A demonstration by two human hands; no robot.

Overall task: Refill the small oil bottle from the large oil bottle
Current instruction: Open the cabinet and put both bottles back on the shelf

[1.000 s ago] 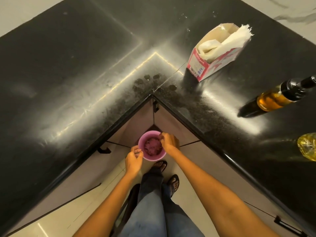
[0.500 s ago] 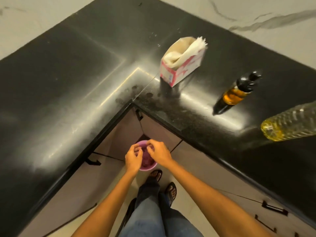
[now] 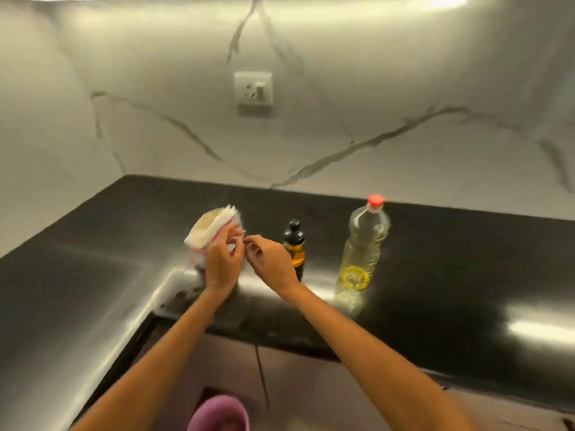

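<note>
Standing just right of hands (image 3: 224, 262): small oil bottle (image 3: 294, 247)

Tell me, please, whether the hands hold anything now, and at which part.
Neither bottle is held. The left hand and right hand are at the tissue box. Whether the fingertips pinch a tissue cannot be told; the picture is blurred there.

A single head-worn camera looks forward and slightly down from above the inner corner of the black L-shaped countertop (image 3: 451, 262), facing the marble backsplash (image 3: 342, 119) and its wall socket (image 3: 253, 92). It sits close: both forearms reach in from the bottom edge, and a purple bucket (image 3: 219, 413) shows directly below
</note>
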